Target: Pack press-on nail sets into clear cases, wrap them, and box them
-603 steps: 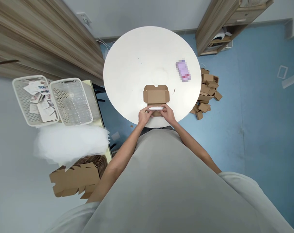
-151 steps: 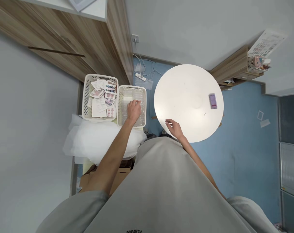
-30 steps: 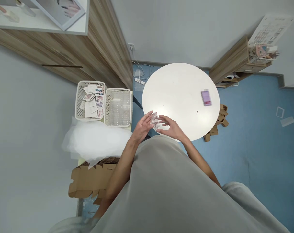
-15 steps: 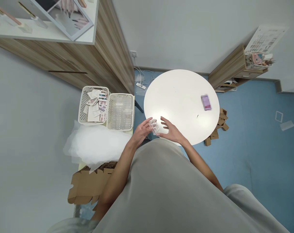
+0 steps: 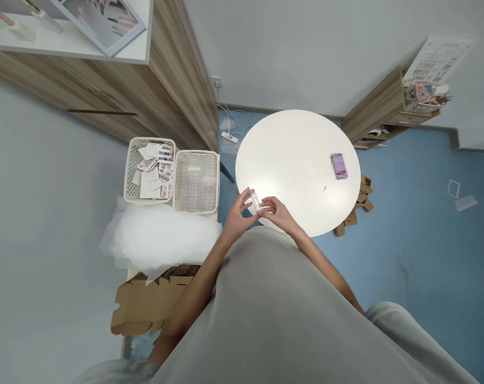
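Observation:
A small clear plastic box (image 5: 255, 201) is held between my two hands above the near-left edge of the round white table (image 5: 298, 144). My left hand (image 5: 238, 216) grips its left side, thumb below and fingers at the upper end. From the right, my right hand (image 5: 277, 213) pinches the box near its lower end, fingers curled. What lies inside the box is too small to make out. Left of the table, a white basket (image 5: 217, 184) holds several similar clear boxes. Beside it, another white basket (image 5: 129, 176) holds cards with nail designs.
White plastic bags (image 5: 162, 234) lie below the baskets, above flattened cardboard (image 5: 146, 304). A pixelated purple item (image 5: 339, 166) rests on the table's right side. Small cardboard boxes (image 5: 352, 217) sit on the floor there. A power strip (image 5: 229, 137) lies behind, near the wooden cabinet (image 5: 174, 80).
My right hand has closed in from apart and now grips the clear box too. The box has turned from a broad face to a narrow side. The view has shifted slightly.

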`<state>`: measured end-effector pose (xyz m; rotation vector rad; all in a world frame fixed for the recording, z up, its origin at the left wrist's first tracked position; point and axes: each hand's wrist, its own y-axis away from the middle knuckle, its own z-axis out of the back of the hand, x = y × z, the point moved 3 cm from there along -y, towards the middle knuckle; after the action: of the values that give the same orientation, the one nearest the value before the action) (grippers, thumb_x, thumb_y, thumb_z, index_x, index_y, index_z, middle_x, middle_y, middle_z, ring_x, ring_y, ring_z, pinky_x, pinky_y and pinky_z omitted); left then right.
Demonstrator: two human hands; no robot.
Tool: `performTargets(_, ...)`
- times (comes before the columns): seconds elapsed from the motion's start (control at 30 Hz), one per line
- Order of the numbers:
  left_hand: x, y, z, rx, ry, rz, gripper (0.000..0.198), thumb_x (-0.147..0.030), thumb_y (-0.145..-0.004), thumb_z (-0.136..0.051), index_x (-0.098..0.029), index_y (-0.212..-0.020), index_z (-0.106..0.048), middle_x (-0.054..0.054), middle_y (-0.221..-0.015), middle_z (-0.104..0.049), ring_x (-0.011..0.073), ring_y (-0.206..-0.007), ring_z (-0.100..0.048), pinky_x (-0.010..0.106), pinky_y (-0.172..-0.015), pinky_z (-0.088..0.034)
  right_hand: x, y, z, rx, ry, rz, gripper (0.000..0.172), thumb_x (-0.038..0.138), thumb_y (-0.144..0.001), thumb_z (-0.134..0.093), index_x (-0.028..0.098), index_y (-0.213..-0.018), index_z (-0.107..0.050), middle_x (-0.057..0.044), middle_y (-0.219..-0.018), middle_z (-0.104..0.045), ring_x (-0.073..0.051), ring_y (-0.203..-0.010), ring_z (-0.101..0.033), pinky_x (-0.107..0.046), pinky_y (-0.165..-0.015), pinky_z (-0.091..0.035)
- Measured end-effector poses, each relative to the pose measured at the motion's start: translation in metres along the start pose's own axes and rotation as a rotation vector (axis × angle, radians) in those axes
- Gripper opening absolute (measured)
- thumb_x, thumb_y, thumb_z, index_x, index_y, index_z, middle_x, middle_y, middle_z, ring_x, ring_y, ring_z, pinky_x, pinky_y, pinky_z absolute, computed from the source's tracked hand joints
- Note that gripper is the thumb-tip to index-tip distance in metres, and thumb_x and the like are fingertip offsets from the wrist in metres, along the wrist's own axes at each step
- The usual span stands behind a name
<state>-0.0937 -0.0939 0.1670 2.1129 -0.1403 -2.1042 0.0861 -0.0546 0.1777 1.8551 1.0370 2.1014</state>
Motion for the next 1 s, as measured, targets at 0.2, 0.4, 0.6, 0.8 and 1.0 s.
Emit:
performTargets(0.2, -0.001, -0.001, 0.0, 0.031, -0.093, -0.079, 0.094, -0.054, -0.09, -0.088, -0.031, -0.171, -0.046, 0.016, -0.169, -0.054, 0.0359, -0.159, -0.052, 0.054, -0.124, -0.054, -0.002, 0.001, 0.001, 0.03, -0.141, 0.003, 0.052, 0.052, -0.079, -0.092, 0.025, -0.117, -0.068, -0.01, -0.14, -0.074, -0.023, -0.11, -0.078, -0.045, -0.113, -0.057)
performTargets(0.4, 0.006, -0.005, 0.002, 0.081, 0.079, 0.115, 0.12, -0.06, -0.079, -0.097, -0.031, -0.177, -0.033, 0.02, -0.182, -0.036, 0.0422, -0.168, -0.037, 0.059, -0.132, -0.042, 0.001, -0.003, 0.009, 0.021, -0.108, 0.038, 0.052, 0.046, -0.074, -0.095, 0.025, -0.114, -0.069, -0.009, -0.133, -0.077, -0.026, -0.117, -0.076, -0.045, -0.11, -0.059)
performTargets(0.6, 0.023, -0.005, 0.006, 0.09, 0.311, 0.346, 0.12, -0.053, -0.075, -0.102, -0.024, -0.173, -0.039, 0.024, -0.167, -0.055, 0.0411, -0.149, -0.061, 0.059, -0.122, -0.053, 0.006, -0.001, 0.014, 0.122, -0.01, 0.121, 0.053, 0.047, -0.077, -0.095, 0.026, -0.12, -0.073, -0.011, -0.141, -0.075, -0.029, -0.129, -0.073, -0.046, -0.112, -0.06)
performTargets(0.8, 0.019, 0.0, 0.006, 0.074, 0.339, 0.355, 0.105, -0.049, -0.076, -0.101, -0.023, -0.165, -0.053, 0.021, -0.16, -0.063, 0.0383, -0.145, -0.064, 0.057, -0.124, -0.051, 0.003, 0.002, 0.013, 0.158, 0.001, 0.123, 0.057, 0.056, -0.081, -0.095, 0.026, -0.125, -0.074, -0.012, -0.144, -0.075, -0.031, -0.133, -0.073, -0.05, -0.112, -0.062)
performTargets(1.0, 0.024, 0.004, 0.004, 0.059, 0.345, 0.379, 0.101, -0.052, -0.076, -0.1, -0.022, -0.163, -0.057, 0.02, -0.161, -0.064, 0.0391, -0.149, -0.062, 0.057, -0.128, -0.048, 0.001, 0.005, 0.009, 0.145, 0.07, 0.141, 0.053, 0.049, -0.085, -0.091, 0.026, -0.13, -0.075, -0.011, -0.146, -0.075, -0.031, -0.135, -0.073, -0.048, -0.115, -0.063)
